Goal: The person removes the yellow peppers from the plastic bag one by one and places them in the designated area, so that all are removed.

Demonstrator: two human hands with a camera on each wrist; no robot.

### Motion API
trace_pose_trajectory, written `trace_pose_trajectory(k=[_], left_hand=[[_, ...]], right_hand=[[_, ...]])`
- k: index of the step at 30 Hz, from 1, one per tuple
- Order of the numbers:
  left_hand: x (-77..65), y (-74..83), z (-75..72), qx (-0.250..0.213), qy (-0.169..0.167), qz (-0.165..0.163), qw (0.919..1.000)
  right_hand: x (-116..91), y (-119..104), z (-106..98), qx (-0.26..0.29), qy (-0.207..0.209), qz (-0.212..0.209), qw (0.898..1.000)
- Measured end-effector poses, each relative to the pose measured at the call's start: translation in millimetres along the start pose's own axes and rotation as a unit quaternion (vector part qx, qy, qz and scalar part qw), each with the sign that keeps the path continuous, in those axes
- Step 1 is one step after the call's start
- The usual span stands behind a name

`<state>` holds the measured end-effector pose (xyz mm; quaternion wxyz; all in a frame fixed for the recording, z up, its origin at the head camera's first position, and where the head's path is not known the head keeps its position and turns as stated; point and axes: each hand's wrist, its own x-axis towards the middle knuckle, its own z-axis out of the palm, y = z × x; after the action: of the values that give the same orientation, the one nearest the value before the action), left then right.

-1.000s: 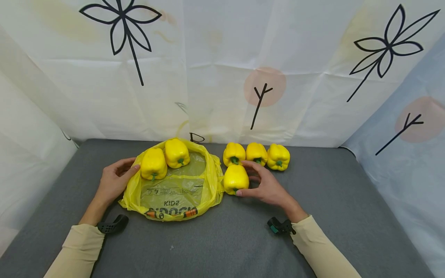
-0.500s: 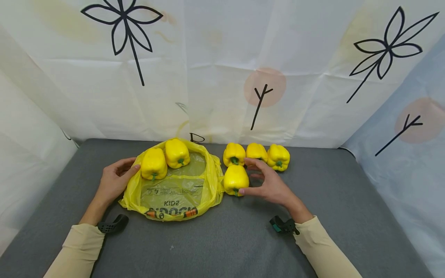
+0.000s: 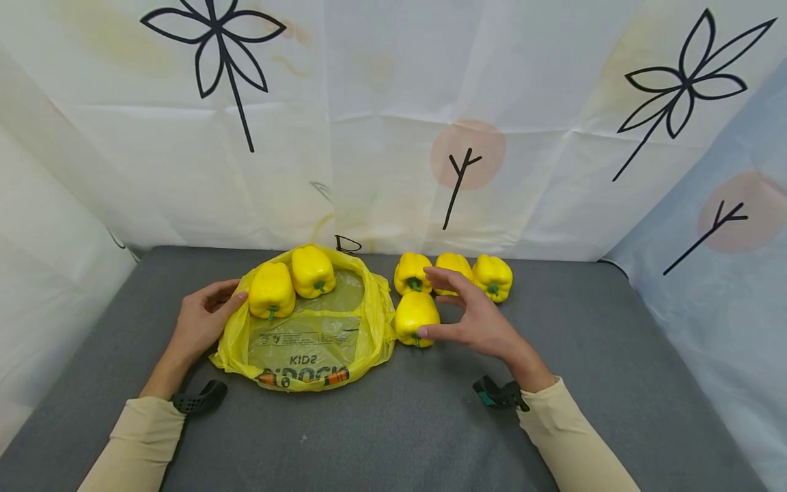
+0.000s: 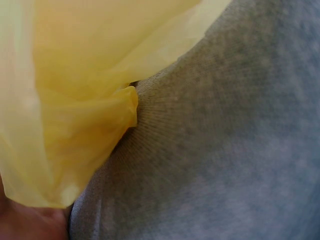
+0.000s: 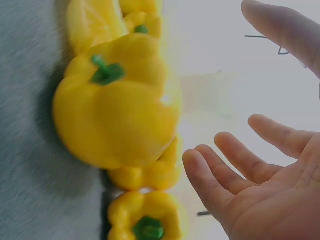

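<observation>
A yellow plastic bag lies spread on the table, its mouth turned up and dark lettering showing inside. Two yellow bell peppers sit in its far left part. At the left rim my left hand holds the bag between thumb and fingers; in the left wrist view the bag's folds cover most of that hand. Just right of the bag stands another bell pepper. My right hand hovers beside this pepper, fingers spread and apart from it in the right wrist view.
Behind the near pepper, several more bell peppers stand in a row along the table's back edge. The grey table ends at a white patterned cloth. Further cloth hangs at both sides.
My right hand has loosened from the near bell pepper and drawn slightly up and right, its fingers spreading. The left hand, bag and peppers stay put.
</observation>
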<state>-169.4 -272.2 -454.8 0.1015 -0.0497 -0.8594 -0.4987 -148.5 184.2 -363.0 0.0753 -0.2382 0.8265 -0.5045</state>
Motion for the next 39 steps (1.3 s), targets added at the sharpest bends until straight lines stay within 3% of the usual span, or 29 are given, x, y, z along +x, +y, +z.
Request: trace_pose_trajectory(k=[13, 39], left_hand=[[0.1, 1.5, -1.5, 0.004, -0.003, -0.003, 1.0], [-0.7, 0.9, -0.9, 0.002, -0.007, -0.007, 1.0]], right_hand=[[17, -31, 7, 0.012, 0.001, -0.042, 0.999], [60, -65, 34, 0.122, 0.008, -0.107, 0.987]])
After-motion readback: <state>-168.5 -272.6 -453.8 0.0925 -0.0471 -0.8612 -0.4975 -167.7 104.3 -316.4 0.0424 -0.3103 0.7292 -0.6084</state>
